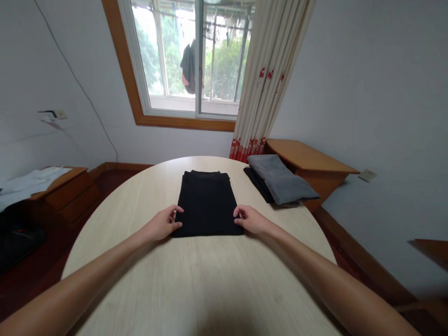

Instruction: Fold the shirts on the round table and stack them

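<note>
A folded black garment (208,203) lies flat on the round table, its layered edges showing at the far end. My left hand (164,224) is at its near left corner, thumb and forefinger on the cloth's side edge. On the opposite side, my right hand (251,219) has its bent fingers and thumb closed at the near right edge. The undersides of both hands' fingers are hidden. To the right, a folded grey garment (282,179) rests on top of a black piece of clothing (258,184), apart from my hands.
The pale wooden table (210,284) has a rounded edge. Behind its right side stands a brown wooden desk (304,154) near a curtain (269,70). A low cabinet (75,196) with papers stands at left. A window (196,60) is ahead.
</note>
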The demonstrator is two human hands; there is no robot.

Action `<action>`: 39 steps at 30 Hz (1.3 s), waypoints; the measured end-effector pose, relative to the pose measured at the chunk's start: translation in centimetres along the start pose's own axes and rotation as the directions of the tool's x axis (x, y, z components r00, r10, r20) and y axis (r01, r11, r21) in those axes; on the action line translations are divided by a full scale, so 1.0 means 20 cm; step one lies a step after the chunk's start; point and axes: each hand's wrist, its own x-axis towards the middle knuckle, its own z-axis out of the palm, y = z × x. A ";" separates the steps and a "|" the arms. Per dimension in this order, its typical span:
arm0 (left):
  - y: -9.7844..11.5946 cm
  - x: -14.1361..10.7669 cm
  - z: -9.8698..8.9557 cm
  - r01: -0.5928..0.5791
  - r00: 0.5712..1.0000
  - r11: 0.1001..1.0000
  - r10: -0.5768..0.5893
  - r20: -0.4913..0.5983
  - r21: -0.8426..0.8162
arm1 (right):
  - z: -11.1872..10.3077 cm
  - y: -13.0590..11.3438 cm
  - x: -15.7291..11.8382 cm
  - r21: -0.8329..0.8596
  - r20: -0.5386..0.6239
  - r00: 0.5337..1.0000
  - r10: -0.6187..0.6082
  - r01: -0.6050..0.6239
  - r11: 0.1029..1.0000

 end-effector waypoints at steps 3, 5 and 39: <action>0.06 -0.16 -0.02 0.129 0.925 0.991 -0.104 0.366 -0.044 | -0.11 -0.03 -0.10 0.025 0.458 0.881 0.113 -0.140 0.990; 0.09 -0.21 -0.06 0.221 0.792 0.972 -0.131 0.596 -0.081 | -0.20 -0.04 -0.13 0.059 0.700 0.703 0.123 -0.229 0.972; 0.20 0.31 0.22 -0.263 0.933 0.673 0.360 0.004 0.691 | 0.20 -0.21 0.30 -0.558 -0.022 0.938 -0.346 0.276 0.783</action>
